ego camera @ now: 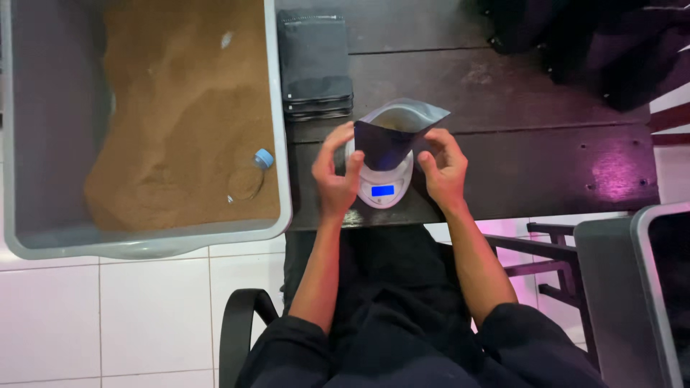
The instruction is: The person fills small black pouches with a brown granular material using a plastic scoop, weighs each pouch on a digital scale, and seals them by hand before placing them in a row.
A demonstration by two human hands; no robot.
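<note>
A dark stand-up pouch with its mouth open stands on a small white kitchen scale with a lit blue display. My left hand touches the pouch's left side with curled fingers. On the pouch's right edge rests my right hand, thumb and fingers pinching it. The scale sits near the front edge of a dark wooden table.
A big grey tub at the left holds brown powder with a half-buried clear bottle with a blue cap. A stack of flat dark pouches lies behind the scale. A grey bin stands at the lower right, white tiled floor below.
</note>
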